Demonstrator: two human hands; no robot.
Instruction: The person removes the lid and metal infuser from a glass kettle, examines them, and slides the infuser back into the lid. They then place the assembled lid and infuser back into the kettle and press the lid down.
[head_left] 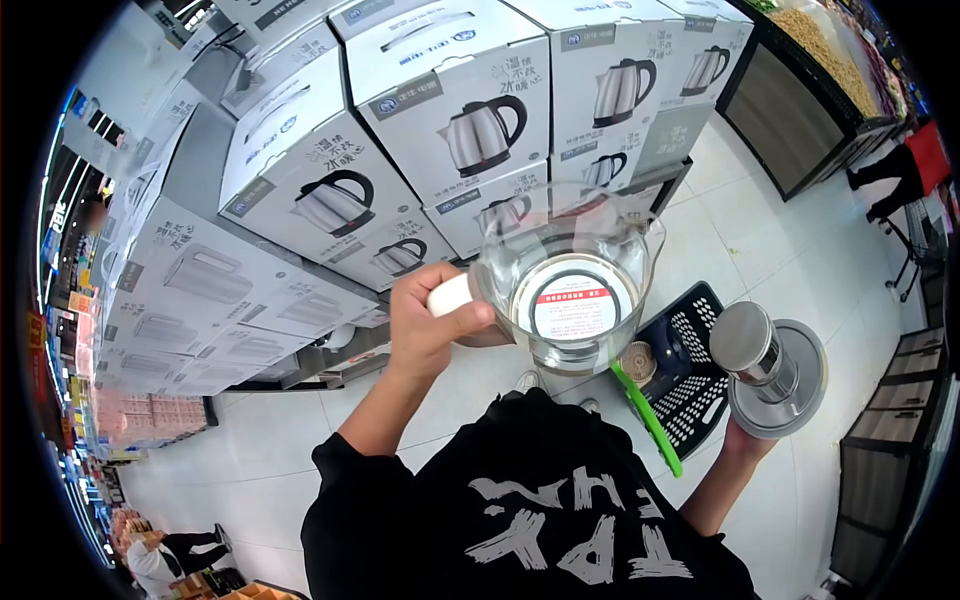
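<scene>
My left hand (425, 315) is closed around the white handle of a clear glass kettle (490, 255). The kettle is held up in front of the boxes, and its open top faces me. A round white label with a red band (580, 300) shows at its bottom. On the right, my right hand (750, 442) holds a round grey metal lid (808, 395) from beneath. A short cylinder with a metal cap (740, 337) rises from the middle of the lid. Most of the right hand's fingers are hidden behind the lid.
Stacked white kettle boxes (450, 110) fill the left and far side. Below my hands is a black basket (690, 310) with a green handle (650, 425), holding a round beige item (637, 362). At right are a display bin (790, 110) and a person in red (925, 160).
</scene>
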